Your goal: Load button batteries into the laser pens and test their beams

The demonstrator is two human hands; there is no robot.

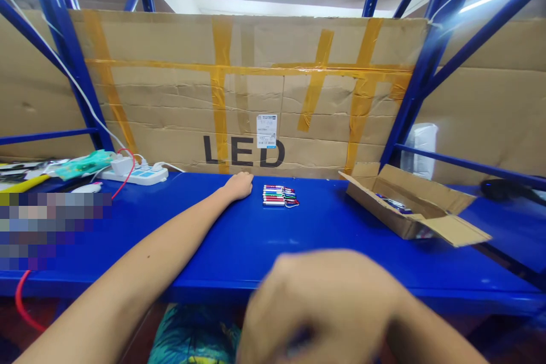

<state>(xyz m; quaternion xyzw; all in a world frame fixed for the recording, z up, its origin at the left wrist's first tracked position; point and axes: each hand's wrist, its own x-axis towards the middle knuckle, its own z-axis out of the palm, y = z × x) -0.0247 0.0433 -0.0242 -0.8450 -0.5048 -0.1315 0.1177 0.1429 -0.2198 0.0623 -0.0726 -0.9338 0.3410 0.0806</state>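
My left hand (239, 185) rests far out on the blue table top, near its back edge. Its fingers are curled closed, and whatever they hold, if anything, is hidden. Just right of it lies a neat row of several slim metallic tubes (277, 195) in red, green, blue, purple and silver, with small clips or loops at their right ends. Close to the camera, my right hand (324, 307) is raised over the front edge, blurred, with its fingers curled. A dark bit shows inside the curl, too smeared to name.
At the right stands an open cardboard box (384, 210) with dark and shiny items inside. A white power strip (139, 173) with plugs and cables sits at the back left, beside a green plastic packet (85, 165). A large cardboard sheet (179, 108) walls off the back between blue posts.
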